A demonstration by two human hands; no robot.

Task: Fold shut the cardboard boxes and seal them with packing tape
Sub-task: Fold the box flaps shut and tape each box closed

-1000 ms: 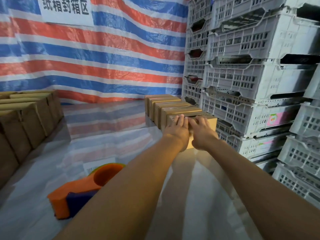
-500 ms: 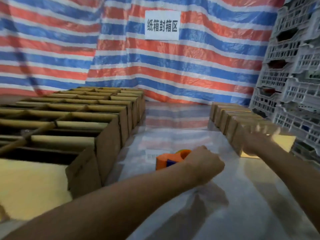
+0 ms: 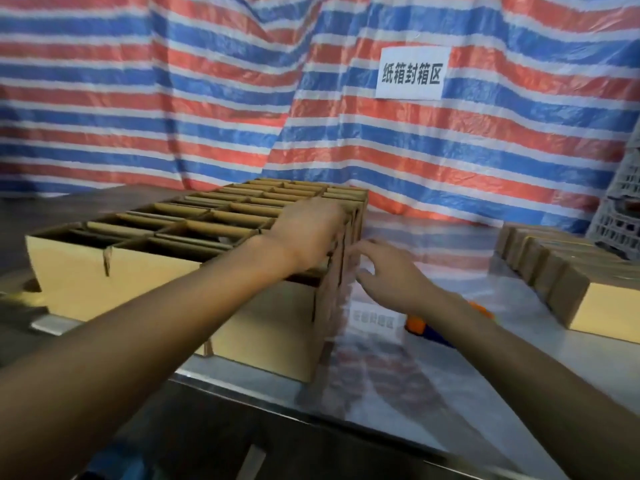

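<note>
Several open cardboard boxes [image 3: 194, 233] stand packed side by side on the left half of the table, flaps up. My left hand [image 3: 308, 233] reaches over the top edge of a box in the right-hand column, its fingers blurred and hidden behind the cardboard. My right hand [image 3: 391, 271] is at the right side wall of those boxes, fingers spread and loosely bent, touching or nearly touching it. A row of closed boxes [image 3: 550, 268] lies at the right. The orange and blue tape dispenser [image 3: 419, 323] sits behind my right wrist, mostly hidden.
The table top [image 3: 398, 375] is covered with glossy clear film. A red, white and blue striped tarp [image 3: 207, 98] hangs behind, with a white paper sign [image 3: 412, 74]. White plastic crates [image 3: 620, 209] stand at the far right. The table's front edge runs bottom left.
My view has swung left from the closed boxes to the open ones. Both hands left the closed box and travelled left; they are now at the right column of open boxes.
</note>
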